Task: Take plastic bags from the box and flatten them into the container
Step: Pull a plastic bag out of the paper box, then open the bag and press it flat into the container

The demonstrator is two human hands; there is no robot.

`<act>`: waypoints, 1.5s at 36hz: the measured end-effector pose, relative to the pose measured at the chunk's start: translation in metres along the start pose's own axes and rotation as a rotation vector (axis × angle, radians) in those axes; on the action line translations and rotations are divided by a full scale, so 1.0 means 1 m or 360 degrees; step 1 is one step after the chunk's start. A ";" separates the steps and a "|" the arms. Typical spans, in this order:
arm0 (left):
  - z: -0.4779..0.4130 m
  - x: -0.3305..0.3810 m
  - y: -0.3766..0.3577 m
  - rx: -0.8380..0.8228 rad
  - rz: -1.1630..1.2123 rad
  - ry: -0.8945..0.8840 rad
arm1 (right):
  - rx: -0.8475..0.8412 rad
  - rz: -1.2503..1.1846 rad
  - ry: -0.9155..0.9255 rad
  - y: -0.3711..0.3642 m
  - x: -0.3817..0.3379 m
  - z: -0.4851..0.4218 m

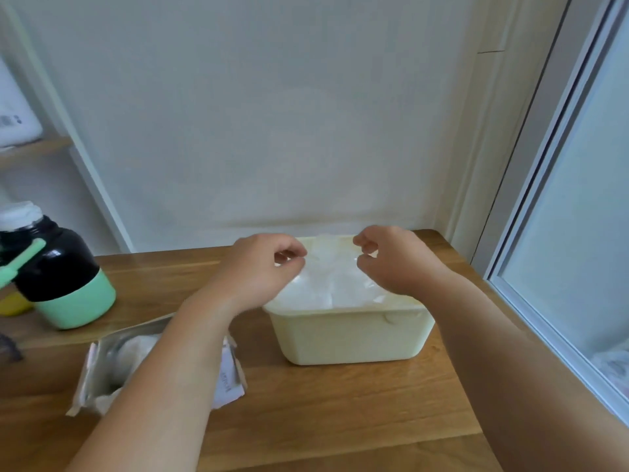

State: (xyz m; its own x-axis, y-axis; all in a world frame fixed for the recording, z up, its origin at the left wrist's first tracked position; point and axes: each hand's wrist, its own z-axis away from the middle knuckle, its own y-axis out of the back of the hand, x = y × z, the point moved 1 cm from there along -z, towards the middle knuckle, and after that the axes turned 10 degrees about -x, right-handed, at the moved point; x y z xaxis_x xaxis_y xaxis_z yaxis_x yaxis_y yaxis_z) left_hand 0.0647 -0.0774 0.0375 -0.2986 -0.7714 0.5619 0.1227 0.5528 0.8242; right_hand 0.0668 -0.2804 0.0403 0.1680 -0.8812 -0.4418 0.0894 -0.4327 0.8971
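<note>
The left grip [262, 267] and right grip [394, 264] each pinch the plastic bag [326, 284], which spreads between and below them, over the container [350, 338].

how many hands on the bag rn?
2. The left hand pinches the plastic bag at its left edge, the right hand at its right edge, both over the cream container.
</note>
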 end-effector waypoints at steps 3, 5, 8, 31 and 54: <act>0.024 -0.009 0.012 0.0104 0.0068 0.0032 | 0.0176 -0.0184 0.0125 -0.005 -0.024 0.011; 0.042 -0.017 0.019 0.0106 0.0058 0.0079 | 0.0255 -0.0360 0.0220 -0.015 -0.042 0.016; 0.068 -0.034 0.026 0.0098 0.0029 0.0215 | 0.0218 -0.0574 0.0353 -0.036 -0.069 0.024; 0.115 -0.084 0.026 -0.0333 -0.0988 0.0770 | -0.0182 -0.0322 0.0428 -0.139 -0.128 0.019; 0.125 -0.107 0.023 0.0980 0.1036 0.0278 | -0.0258 -0.0291 0.0477 -0.137 -0.128 0.011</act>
State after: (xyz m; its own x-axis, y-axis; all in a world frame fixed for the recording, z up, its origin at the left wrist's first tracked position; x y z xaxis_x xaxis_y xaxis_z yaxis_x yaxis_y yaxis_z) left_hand -0.0192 0.0577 -0.0123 -0.1936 -0.2571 0.9468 -0.3248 0.9274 0.1854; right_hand 0.0220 -0.1105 -0.0257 0.4120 -0.6874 -0.5982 0.2943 -0.5209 0.8013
